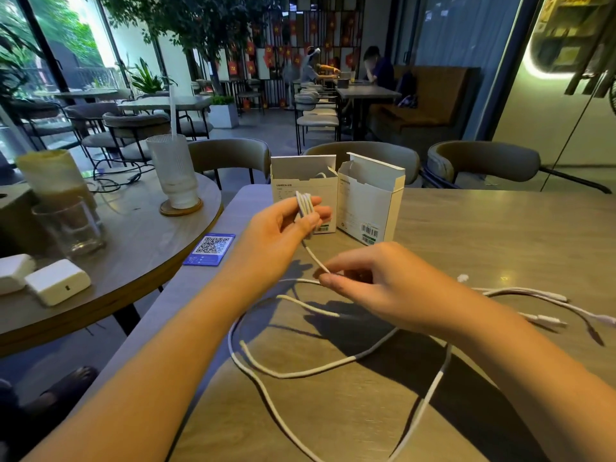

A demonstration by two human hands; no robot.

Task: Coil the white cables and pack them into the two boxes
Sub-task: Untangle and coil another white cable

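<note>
Left hand [283, 225] grips a few coiled loops of white cable [305, 203] in front of two open boxes [336, 195]; right hand [370, 285] pinches the strand below. Loose cable sprawls over the surface [500, 228], maybe several cables.

your two arms came into view from the bottom edge, and both were bare. you had no sleeves on them as far as the picture showed. your left hand [283, 228] had no ring, no watch and no band on it. your right hand [376, 288] had none on it as well. your nails were short and plain, with no paint on them. your forearms were long and slim, and your wrists were thin.
</note>
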